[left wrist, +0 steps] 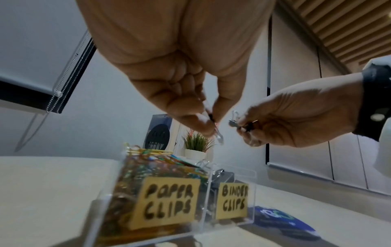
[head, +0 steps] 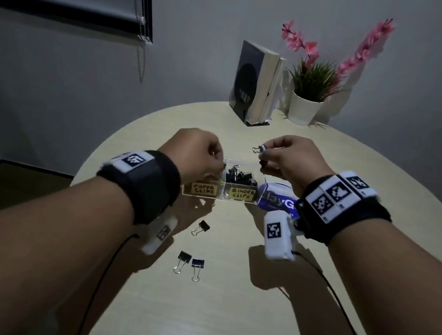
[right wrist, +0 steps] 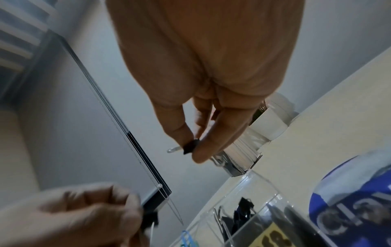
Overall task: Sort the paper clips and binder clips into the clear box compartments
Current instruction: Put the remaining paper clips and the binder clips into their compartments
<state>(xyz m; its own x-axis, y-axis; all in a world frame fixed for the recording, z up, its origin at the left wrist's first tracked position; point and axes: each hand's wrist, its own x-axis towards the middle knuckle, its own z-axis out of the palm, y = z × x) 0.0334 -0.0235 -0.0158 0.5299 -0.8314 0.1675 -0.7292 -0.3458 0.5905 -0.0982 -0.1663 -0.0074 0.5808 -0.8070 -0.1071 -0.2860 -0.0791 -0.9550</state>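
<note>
A clear two-compartment box [head: 219,198] stands mid-table, labelled PAPER CLIPS on the left and BINDER CLIPS on the right. Coloured paper clips [left wrist: 148,160] fill the left compartment and black binder clips [head: 239,174] the right one. My left hand [head: 219,164] hovers over the box's left part and pinches a small black binder clip [left wrist: 211,119]. My right hand [head: 264,155], above the box's far right corner, pinches another binder clip [head: 259,148] with its wire handle sticking out. Three loose binder clips [head: 201,227] [head: 182,260] [head: 197,267] lie on the table nearer to me.
A blue packet [head: 281,201] lies against the box's right side. At the table's far edge stand a book in a holder [head: 253,82] and a potted plant [head: 305,108] with pink flowers. The round table's left rim [head: 90,157] is close to my left wrist.
</note>
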